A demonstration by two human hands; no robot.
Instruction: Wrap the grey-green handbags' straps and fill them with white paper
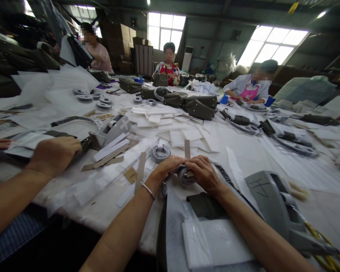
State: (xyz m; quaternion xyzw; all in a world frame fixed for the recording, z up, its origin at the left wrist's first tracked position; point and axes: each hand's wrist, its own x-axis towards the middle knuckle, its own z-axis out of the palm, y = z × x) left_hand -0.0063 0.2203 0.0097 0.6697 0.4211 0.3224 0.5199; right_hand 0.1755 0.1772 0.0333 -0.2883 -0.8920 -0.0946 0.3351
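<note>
My left hand (169, 166), with a bracelet at the wrist, and my right hand (205, 174) meet over a grey wrapped strap. Both hands are closed on this strap (221, 172), which runs off to the right behind my right forearm. Between them hangs a rolled grey coil (185, 176), partly covered by my fingers. A brown card strip (187, 149) stands out just behind my fingertips. Below lies a dark green bag (205, 206) with grey lining and a white foam sheet (215, 241) in clear film. Another grey coil (160, 153) rests beyond my left hand.
A grey tape dispenser (268, 196) stands at right, another (113, 130) at left. Card strips (110, 156) and white foam pieces (164, 121) litter the table. A co-worker's hand (55, 151) works close on my left. Dark green bags (200, 107) and several people are farther back.
</note>
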